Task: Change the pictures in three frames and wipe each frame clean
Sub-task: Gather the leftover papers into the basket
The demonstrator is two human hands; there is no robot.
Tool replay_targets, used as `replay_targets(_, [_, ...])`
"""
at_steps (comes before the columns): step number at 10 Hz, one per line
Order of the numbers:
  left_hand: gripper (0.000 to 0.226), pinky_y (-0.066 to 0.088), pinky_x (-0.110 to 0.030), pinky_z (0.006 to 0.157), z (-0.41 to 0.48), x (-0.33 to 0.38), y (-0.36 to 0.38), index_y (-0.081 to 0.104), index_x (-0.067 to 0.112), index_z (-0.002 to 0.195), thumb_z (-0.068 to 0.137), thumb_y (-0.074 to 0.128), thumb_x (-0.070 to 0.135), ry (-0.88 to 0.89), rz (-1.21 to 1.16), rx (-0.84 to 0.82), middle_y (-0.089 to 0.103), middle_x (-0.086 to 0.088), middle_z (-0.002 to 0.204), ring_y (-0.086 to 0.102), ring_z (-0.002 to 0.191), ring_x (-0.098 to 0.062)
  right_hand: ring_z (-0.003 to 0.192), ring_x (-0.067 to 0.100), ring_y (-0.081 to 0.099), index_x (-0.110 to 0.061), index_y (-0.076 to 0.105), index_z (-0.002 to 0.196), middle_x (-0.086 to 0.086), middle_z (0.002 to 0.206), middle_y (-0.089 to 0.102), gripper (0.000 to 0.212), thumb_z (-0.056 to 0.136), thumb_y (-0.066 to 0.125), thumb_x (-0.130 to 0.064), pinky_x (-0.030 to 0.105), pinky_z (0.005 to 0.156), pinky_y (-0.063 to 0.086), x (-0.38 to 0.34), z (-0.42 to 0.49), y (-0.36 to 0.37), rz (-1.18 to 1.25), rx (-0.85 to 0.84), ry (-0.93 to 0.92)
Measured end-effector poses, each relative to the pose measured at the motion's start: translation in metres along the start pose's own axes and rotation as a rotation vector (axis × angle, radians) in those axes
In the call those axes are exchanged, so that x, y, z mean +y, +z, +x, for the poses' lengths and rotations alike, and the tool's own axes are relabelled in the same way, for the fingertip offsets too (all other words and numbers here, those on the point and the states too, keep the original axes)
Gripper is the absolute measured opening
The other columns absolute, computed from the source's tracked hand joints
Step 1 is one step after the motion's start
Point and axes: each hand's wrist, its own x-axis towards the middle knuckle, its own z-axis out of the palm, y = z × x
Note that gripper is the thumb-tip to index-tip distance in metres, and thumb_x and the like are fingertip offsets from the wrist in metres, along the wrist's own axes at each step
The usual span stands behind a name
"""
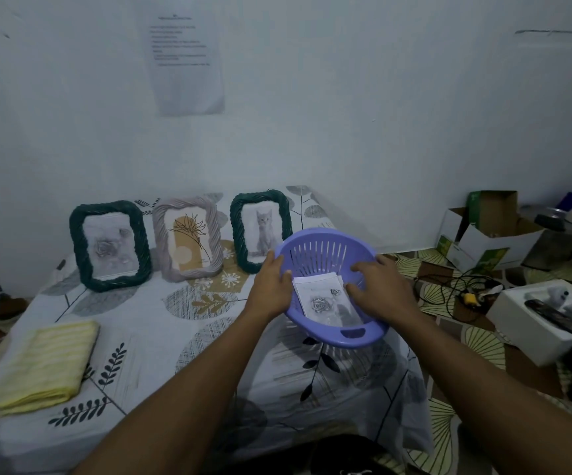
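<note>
While my left hand (272, 286) grips the left rim of the tilted purple basket (322, 234) and my loosely open right hand (380, 289) reaches empty over the prints (322, 299) inside, the three frames (188, 238) stand filled by the far wall, the yellow cloth (44, 365) lies folded near-left, and I judge nothing swapped or wiped yet.

The basket (325, 250) gripped by the left hand (272, 286) is smooth purple plastic. Beside the grip lie matt paper prints (325, 303); well left of it, ribbed yellow cloth (44, 365).

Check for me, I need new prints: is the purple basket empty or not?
Not empty. The purple basket holds a stack of printed pictures, a rose print on top. How many, cannot tell.
</note>
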Motion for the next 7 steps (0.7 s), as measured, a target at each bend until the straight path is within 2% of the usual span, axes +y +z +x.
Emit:
replay_targets(2, [0.050, 0.015, -0.032, 0.116, 0.001, -0.001, 0.001, 0.025, 0.009, 0.150, 0.103, 0.036, 0.024, 0.017, 0.017, 0.022, 0.008, -0.006, 0.161, 0.012, 0.147, -0.021, 0.134, 0.026, 0.038, -0.021, 0.058, 0.128, 0.002, 0.132, 0.060, 0.047, 0.089, 0.056, -0.047, 0.041, 0.105, 0.037, 0.002, 0.003, 0.005, -0.022, 0.047, -0.043])
replay_targets(3, [0.053, 0.014, -0.034, 0.117, -0.001, -0.004, -0.004, 0.023, 0.011, 0.151, 0.103, 0.035, 0.032, 0.048, 0.008, -0.014, 0.009, -0.005, 0.161, 0.009, 0.148, -0.019, 0.129, 0.024, 0.043, -0.023, 0.057, 0.126, 0.001, 0.132, 0.058, 0.046, 0.089, 0.052, -0.050, 0.048, 0.110, 0.028, 0.002, 0.004, 0.005, -0.094, 0.038, -0.068])
replay_targets(4, [0.055, 0.018, -0.042, 0.118, -0.007, -0.010, -0.019, 0.027, 0.014, 0.150, 0.102, 0.035, 0.039, 0.121, 0.066, -0.031, 0.018, -0.005, 0.159, 0.016, 0.146, -0.022, 0.129, 0.023, 0.042, -0.024, 0.057, 0.126, 0.001, 0.134, 0.054, 0.044, 0.091, 0.051, -0.049, 0.052, 0.110, 0.023, -0.008, 0.003, 0.000, -0.105, 0.035, -0.072])
replay_targets(5, [0.051, 0.029, -0.045, 0.113, -0.022, -0.026, -0.047, 0.037, 0.014, 0.145, 0.101, 0.038, 0.039, 0.135, 0.151, 0.003, 0.032, -0.008, 0.153, 0.031, 0.140, -0.027, 0.127, 0.024, 0.047, -0.019, 0.058, 0.128, 0.003, 0.134, 0.056, 0.044, 0.092, 0.054, -0.045, 0.047, 0.108, 0.032, -0.030, 0.000, -0.002, -0.030, 0.049, -0.169])
replay_targets(6, [0.051, 0.037, -0.040, 0.106, -0.049, -0.056, -0.081, 0.049, 0.013, 0.135, 0.096, 0.037, 0.043, 0.129, 0.215, 0.047, 0.049, -0.009, 0.141, 0.045, 0.129, -0.028, 0.124, 0.026, 0.050, -0.015, 0.058, 0.129, 0.005, 0.133, 0.058, 0.043, 0.092, 0.058, -0.039, 0.042, 0.104, 0.039, -0.064, -0.002, -0.002, 0.119, 0.051, -0.237])
replay_targets(7, [0.063, 0.035, -0.038, 0.108, -0.076, -0.094, -0.111, 0.050, 0.011, 0.135, 0.088, 0.033, 0.048, 0.031, 0.398, 0.056, 0.047, -0.009, 0.143, 0.042, 0.131, -0.026, 0.125, 0.027, 0.046, -0.014, 0.057, 0.130, 0.006, 0.134, 0.056, 0.042, 0.093, 0.057, -0.033, 0.040, 0.103, 0.039, -0.113, -0.016, 0.008, 0.210, 0.039, -0.367])
